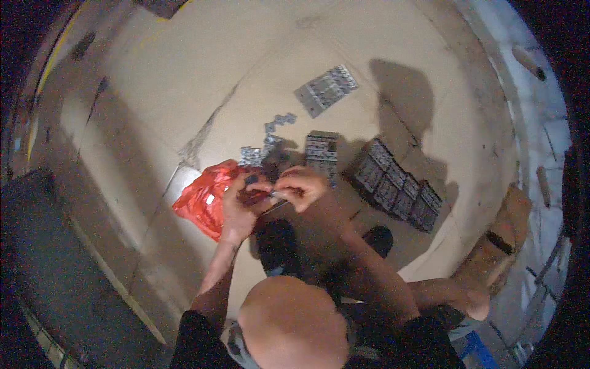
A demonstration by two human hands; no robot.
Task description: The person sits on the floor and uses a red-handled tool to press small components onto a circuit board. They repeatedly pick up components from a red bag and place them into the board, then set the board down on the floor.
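Note:
My left hand (241, 208) is curled beside a crumpled red plastic bag (206, 202), its fingers bent round a small dark item that I cannot make out. Close against it, my right hand (302, 186) has its fingertips pinched together at the same spot. Whatever lies between the fingertips is too small and blurred to name. Just beyond the hands, small silvery pieces (251, 155) lie on the floor, with a few more pieces (280, 122) farther out. A stack of grey patterned packs (322, 147) stands beyond my right hand.
A long row of similar packs (393, 184) lies to the right. Farther off rests a flat grey patterned panel (326, 91). A brown cardboard piece (491, 243) is at the far right, and a dark slab (55, 264) runs along the left. The pale floor (184, 67) has cracks.

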